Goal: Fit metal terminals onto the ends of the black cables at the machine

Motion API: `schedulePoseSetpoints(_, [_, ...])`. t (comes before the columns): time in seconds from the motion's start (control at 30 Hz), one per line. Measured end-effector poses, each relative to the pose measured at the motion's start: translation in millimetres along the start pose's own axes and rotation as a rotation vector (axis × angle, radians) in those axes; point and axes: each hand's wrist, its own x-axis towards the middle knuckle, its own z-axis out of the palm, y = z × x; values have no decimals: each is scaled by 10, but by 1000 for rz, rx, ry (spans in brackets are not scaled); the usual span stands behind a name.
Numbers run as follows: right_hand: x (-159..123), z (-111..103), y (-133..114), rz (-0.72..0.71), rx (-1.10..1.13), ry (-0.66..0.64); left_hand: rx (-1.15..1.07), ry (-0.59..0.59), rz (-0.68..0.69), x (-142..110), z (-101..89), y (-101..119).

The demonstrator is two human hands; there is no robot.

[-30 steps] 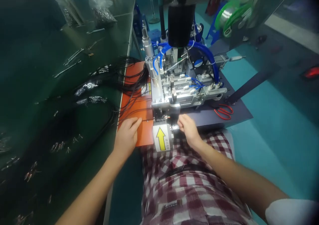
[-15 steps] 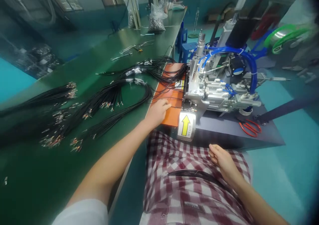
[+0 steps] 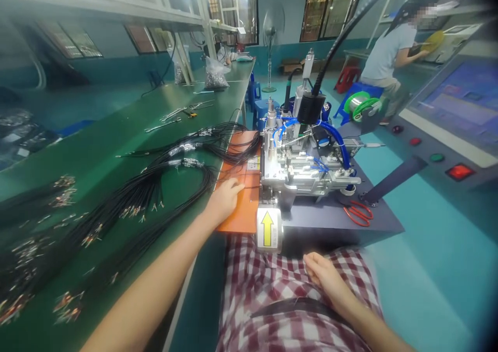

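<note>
My left hand (image 3: 224, 200) is over the orange plate (image 3: 241, 214), its fingers pinched on a thin black cable (image 3: 252, 187) that runs to the metal machine (image 3: 299, 173). Just in front of the machine is a rounded guard with a yellow arrow label (image 3: 268, 230). My right hand (image 3: 322, 271) hovers over the checkered apron (image 3: 264, 295) with its fingers curled together; whatever they may hold is hidden. Bundles of black cables (image 3: 187, 157) with stripped, coloured wire ends lie to the left, some reaching onto the orange plate.
Red-handled pliers (image 3: 358, 214) lie on the machine's grey base. A control panel with a screen (image 3: 459, 103) and buttons stands at right. Metal tools (image 3: 171, 116) and a bag of small parts (image 3: 216, 74) are on the green table (image 3: 128, 118). Another person (image 3: 389, 56) sits at the back right.
The camera view has tilted up and turned right, bringing the control panel and the seated person into sight. Both hands keep nearly the same pose relative to the machine.
</note>
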Motion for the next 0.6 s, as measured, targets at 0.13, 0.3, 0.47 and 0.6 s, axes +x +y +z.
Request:
schedulePoseSetpoints(0.13, [-28,-32,18,1,14,-21,-19,-28,19,271,37,-131])
schedulePoseSetpoints(0.3, [-87,-70,34,-12,13,-48,16,-26,35,352,7,-108])
schedulePoseSetpoints(0.47, [-138,-67,-68,-13,-55,-69,111,-47,19,173,-80,100])
schedulePoseSetpoints(0.6, [-143,-157,-177,-53,-132,-113,200,-77,-75,-407,-289,266])
